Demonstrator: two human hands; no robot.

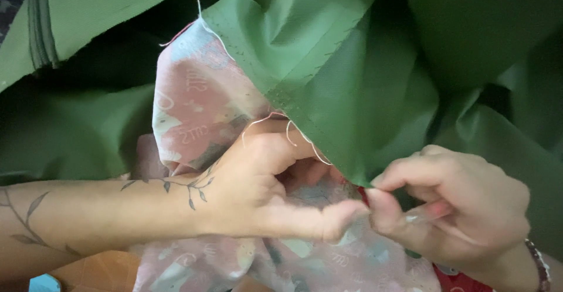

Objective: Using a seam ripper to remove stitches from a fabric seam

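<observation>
Head view, the only one supplied. The left hand (264, 186) enters from the left edge at mid-height, the forearm bearing a leaf-sprig tattoo. Its fingers are curled shut into the patterned pink fabric (199, 110), and its thumb extends right toward centre frame, pressed down on the cloth. The right hand (457, 204) comes in from the lower right corner, a beaded bracelet (538, 265) at the wrist. Thumb and forefinger are pinched closed on the lower edge of the green fabric (352, 92), just right of centre. The two hands meet thumb tip to fingertip there; whether they actually touch cannot be told.

The green fabric fills the top and right of the frame and falls in folds. A line of stitching runs diagonally along its hem from upper centre down to the pinch point. The pink fabric sits beneath it, at centre and along the bottom. Loose pale thread (267, 119) curls over the left hand's knuckles, with another strand rising at upper centre. A red scrap (463, 281) shows at the bottom right.

Judgement: the work in hand appears to be manual handling of the seam joining the green cloth to the pink one, at the end of the stitched line. Any following move would call for a steady hold by the left hand and fine control in the right-hand pinch, as the threads are thin and partly hidden.
</observation>
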